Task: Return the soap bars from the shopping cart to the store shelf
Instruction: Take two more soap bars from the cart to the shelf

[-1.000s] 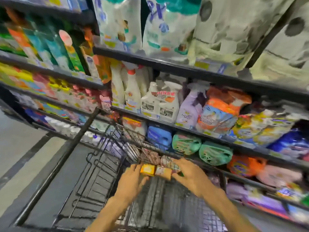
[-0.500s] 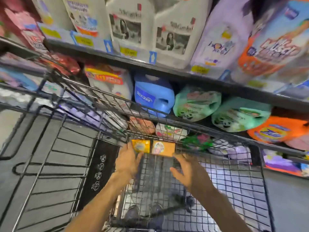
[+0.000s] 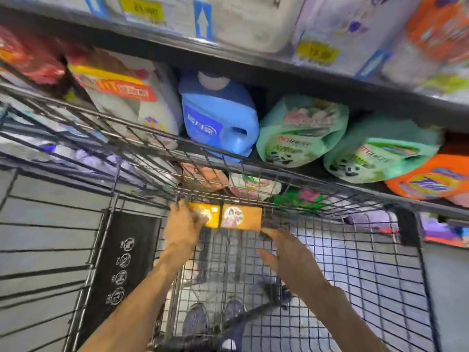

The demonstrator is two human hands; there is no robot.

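Observation:
Two boxed soap bars sit side by side inside the wire shopping cart (image 3: 380, 262), against its far wall: a yellow one (image 3: 210, 214) on the left and an orange one (image 3: 247, 217) on the right. My left hand (image 3: 184, 227) holds the yellow bar at its left end, fingers curled over it. My right hand (image 3: 286, 252) hovers just below and right of the orange bar, fingers extended, the fingertips near its lower right corner. The store shelf (image 3: 253, 64) runs behind the cart.
Behind the cart stand a blue detergent jug (image 3: 218, 115), green refill pouches (image 3: 302, 130), an orange pouch (image 3: 431, 179) and a white-and-red pack (image 3: 127, 95). More packets lie beyond the cart's far wall. A black placard (image 3: 124, 270) hangs on the cart's left side.
The view has tilted down and closed in on the cart. Both hands have gone lower into the cart with the soap bars; my right hand has come off the orange bar.

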